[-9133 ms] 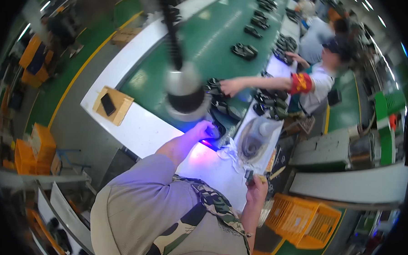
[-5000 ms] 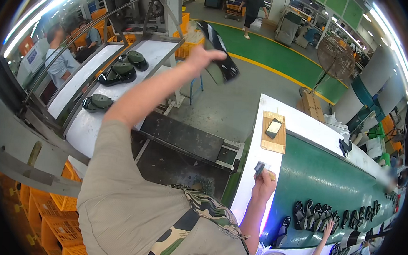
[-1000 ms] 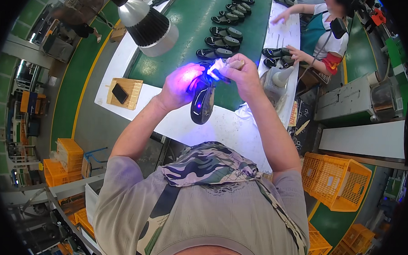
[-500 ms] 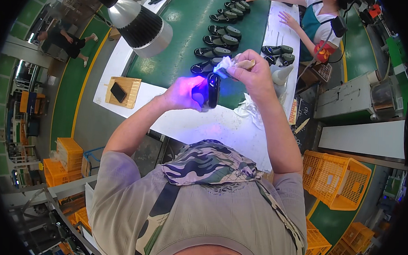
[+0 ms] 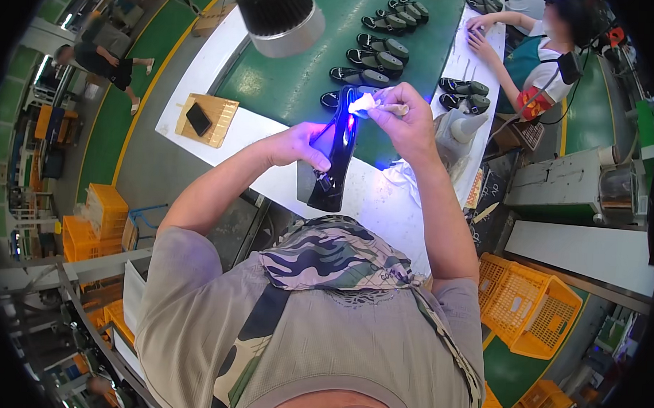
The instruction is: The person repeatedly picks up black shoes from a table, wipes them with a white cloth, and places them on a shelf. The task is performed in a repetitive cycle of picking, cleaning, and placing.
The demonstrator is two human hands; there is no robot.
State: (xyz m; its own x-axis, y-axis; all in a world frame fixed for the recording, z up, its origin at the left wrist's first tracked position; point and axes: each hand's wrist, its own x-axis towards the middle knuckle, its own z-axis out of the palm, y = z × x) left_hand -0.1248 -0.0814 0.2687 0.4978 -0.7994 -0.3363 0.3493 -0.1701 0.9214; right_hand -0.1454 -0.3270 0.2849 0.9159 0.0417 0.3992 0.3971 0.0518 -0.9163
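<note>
My left hand point(image 5: 298, 146) grips a glossy black shoe point(image 5: 335, 179), held upright over the white table edge with bluish light on it. Between the fingers of my right hand point(image 5: 405, 125) is a thin pale-handled tool point(image 5: 393, 108) with a white cloth point(image 5: 362, 103) bunched at its end. The cloth touches the upper end of the shoe. Part of the shoe is hidden behind my left fingers. Beyond my hands, several black shoes point(image 5: 377, 60) lie in a row on the green table surface point(image 5: 281, 85).
A lamp point(image 5: 282, 23) hangs over the table. At left, a phone point(image 5: 198, 119) rests on a cardboard piece point(image 5: 223, 117). A white bottle point(image 5: 463, 128) and crumpled cloth point(image 5: 401, 175) are at right. A co-worker point(image 5: 541, 67) sits across; yellow crates point(image 5: 530, 304) stand at lower right.
The shoe has turned so more of its long glossy side shows, and the cloth now meets its upper end. The co-worker's hands have come together. My view has shifted slightly.
</note>
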